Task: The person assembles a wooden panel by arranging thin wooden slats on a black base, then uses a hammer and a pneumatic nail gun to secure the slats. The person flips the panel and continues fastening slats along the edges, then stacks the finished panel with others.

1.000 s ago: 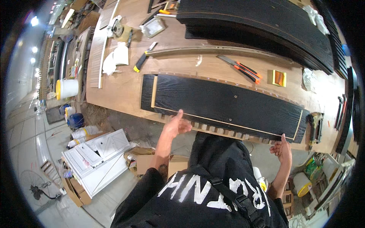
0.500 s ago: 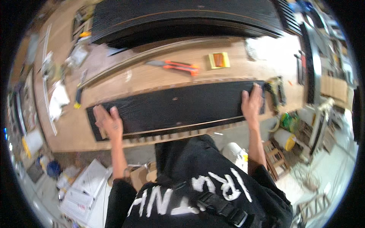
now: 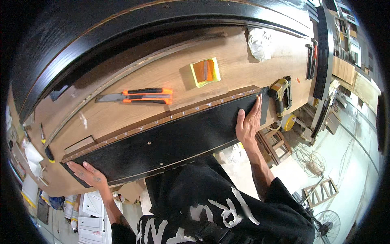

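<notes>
Left hand point(image 3: 87, 174) flat on black panel point(image 3: 170, 140) lower left, right hand point(image 3: 248, 122) flat at its right end (both palms open, nothing grasped), orange utility knife point(image 3: 140, 96) above on workbench point(image 3: 239, 69).

A long black board point(image 3: 170, 140) lies flat on the brown wooden workbench point(image 3: 243, 69), near its front edge. It is thin and dark, with a pale line along each long side and a few small light dots on top. It slants up to the right. A flat hand presses on each end.
</notes>
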The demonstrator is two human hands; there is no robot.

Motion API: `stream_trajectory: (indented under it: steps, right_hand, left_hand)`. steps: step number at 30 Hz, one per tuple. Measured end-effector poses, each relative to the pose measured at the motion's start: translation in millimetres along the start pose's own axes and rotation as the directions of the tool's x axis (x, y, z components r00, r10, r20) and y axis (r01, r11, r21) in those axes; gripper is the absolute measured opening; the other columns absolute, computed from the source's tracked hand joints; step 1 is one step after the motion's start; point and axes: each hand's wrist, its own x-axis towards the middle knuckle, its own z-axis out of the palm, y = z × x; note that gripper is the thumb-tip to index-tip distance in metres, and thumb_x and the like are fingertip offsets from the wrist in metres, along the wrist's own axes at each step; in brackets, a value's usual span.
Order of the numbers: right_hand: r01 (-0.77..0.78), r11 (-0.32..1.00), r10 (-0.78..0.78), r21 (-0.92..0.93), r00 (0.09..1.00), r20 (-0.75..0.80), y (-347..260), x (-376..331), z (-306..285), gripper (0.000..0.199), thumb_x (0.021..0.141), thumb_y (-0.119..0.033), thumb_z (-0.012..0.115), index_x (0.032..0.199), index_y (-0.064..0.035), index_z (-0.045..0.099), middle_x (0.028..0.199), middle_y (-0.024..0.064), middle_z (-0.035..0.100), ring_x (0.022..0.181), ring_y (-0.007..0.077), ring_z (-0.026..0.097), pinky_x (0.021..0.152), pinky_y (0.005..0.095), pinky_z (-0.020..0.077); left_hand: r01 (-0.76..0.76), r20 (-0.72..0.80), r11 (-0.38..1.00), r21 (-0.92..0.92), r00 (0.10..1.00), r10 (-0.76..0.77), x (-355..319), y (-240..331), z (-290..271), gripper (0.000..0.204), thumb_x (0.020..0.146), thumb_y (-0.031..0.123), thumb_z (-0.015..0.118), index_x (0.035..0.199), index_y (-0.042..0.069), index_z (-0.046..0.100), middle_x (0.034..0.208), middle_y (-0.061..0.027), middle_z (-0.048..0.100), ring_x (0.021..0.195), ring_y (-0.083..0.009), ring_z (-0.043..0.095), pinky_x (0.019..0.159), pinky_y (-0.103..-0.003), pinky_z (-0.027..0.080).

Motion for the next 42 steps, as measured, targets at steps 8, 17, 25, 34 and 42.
stream_trajectory:
  steps: [8, 17, 25, 34, 42]
  right_hand:
    - [-0.079, 0.996, 0.082, -0.045, 0.995, 0.054, -15.8, -0.5, 1.7, 0.09, 0.101, -0.05, 0.048, 0.156, 0.0116, 0.012, 0.164, 0.0341, 0.011, 0.154, 0.0458, 0.012, 0.124, 0.0542, 0.0095]
    - [-0.136, 0.98, 0.121, -0.146, 0.986, -0.11, -26.5, 14.7, 19.8, 0.08, 0.104, -0.044, 0.045, 0.159, 0.0075, 0.016, 0.166, 0.0306, 0.012, 0.156, 0.0435, 0.01, 0.123, 0.0586, 0.0077]
    - [0.234, 0.967, -0.236, -0.103, 0.972, -0.006, -111.6, 11.1, 37.5, 0.08, 0.106, -0.047, 0.04, 0.161, 0.0035, 0.013, 0.166, 0.0307, 0.011, 0.156, 0.0427, 0.009, 0.122, 0.0604, 0.002]
    - [0.179, 0.981, -0.189, -0.079, 0.972, -0.14, -125.5, 18.5, 49.9, 0.068, 0.109, -0.042, 0.035, 0.162, -0.0014, 0.02, 0.166, 0.0264, 0.021, 0.156, 0.0394, 0.016, 0.125, 0.0532, 0.0078]
    - [0.306, 0.931, -0.318, -0.2, 0.948, -0.031, -109.5, -16.3, 46.1, 0.073, 0.106, -0.042, 0.043, 0.16, 0.0025, 0.021, 0.167, 0.0266, 0.016, 0.157, 0.038, 0.011, 0.126, 0.0523, 0.006]
  left_hand:
    - [0.081, 0.101, 0.994, -0.078, 0.992, -0.073, 13.1, 2.1, -9.4, 0.069, 0.111, 0.043, 0.036, 0.157, -0.008, 0.025, 0.162, -0.0294, 0.026, 0.151, -0.0414, 0.026, 0.124, -0.049, 0.023]
    - [0.016, 0.054, 0.999, 0.027, 0.998, -0.018, -1.3, -0.4, 6.3, 0.075, 0.11, 0.048, 0.026, 0.158, -0.009, 0.019, 0.166, -0.0297, 0.016, 0.155, -0.0432, 0.014, 0.125, -0.054, 0.01]
    - [-0.322, 0.273, 0.936, -0.145, 0.896, 0.35, -9.7, 153.2, 3.2, 0.083, 0.102, 0.047, 0.044, 0.154, -0.014, 0.022, 0.163, -0.0341, 0.017, 0.153, -0.0488, 0.012, 0.123, -0.064, 0.006]
    - [-0.281, 0.276, 0.942, -0.186, 0.905, 0.324, 1.2, 159.5, -1.4, 0.07, 0.103, 0.043, 0.045, 0.147, -0.01, 0.038, 0.159, -0.0292, 0.028, 0.152, -0.046, 0.019, 0.123, -0.064, 0.008]
    - [-0.316, 0.251, 0.947, -0.051, 0.914, 0.319, 34.3, 57.3, -18.4, 0.065, 0.104, 0.047, 0.045, 0.152, 0.003, 0.04, 0.159, -0.0221, 0.033, 0.15, -0.0436, 0.027, 0.122, -0.064, 0.013]
